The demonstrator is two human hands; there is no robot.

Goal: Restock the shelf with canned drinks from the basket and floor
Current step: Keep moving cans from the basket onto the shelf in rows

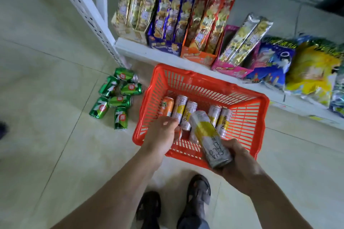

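Silver-and-yellow slim can (208,136), gripped at its base by the right hand (240,163), points up-left over the red basket (260,117); its writing is too blurred to read. The left hand (163,135) curls around a can inside the basket. Green 7UP cans (116,96) lie on the pale tiled floor (46,117) beside the white shelf (149,52) of snack packs (202,22).

The right grip (236,161) held a tall can (208,135) over the near part of the red basket (258,102), and above it the way was free. Beyond it, slim cans (186,113) covered the basket floor; only the far right corner lay bare. The left grip (163,134) reached among them. Further beyond, snack boxes (201,24) crowded the shelf (149,52). Far to the left, green cans (119,96) lay scattered on the floor (46,98).
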